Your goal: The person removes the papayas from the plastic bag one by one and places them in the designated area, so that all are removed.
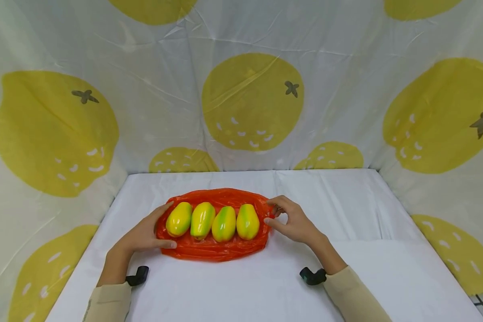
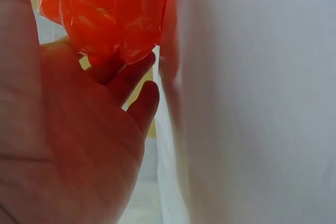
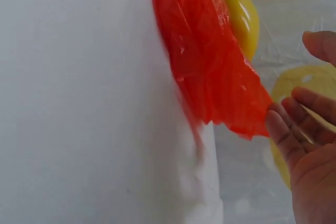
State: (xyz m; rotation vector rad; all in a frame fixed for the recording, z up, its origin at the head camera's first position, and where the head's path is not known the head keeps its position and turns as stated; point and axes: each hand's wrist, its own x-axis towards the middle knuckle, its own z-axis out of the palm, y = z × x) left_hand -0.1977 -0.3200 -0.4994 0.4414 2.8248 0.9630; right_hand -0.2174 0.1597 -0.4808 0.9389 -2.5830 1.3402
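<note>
A red plastic bag lies spread on the white table, and several yellow-green papayas sit in a row on it. At the bag's left end is my left hand, thumb and fingers apart around the edge. The left wrist view shows the hand's fingers extended beneath the crumpled bag end. My right hand is at the opposite end, fingers loosely bent and thumb apart. In the right wrist view its fingertips meet the edge of the red plastic, without a visible pinch.
A white cloth covers the table. Pale curtains printed with yellow lemons rise at the back and both sides. Each wrist carries a small black camera.
</note>
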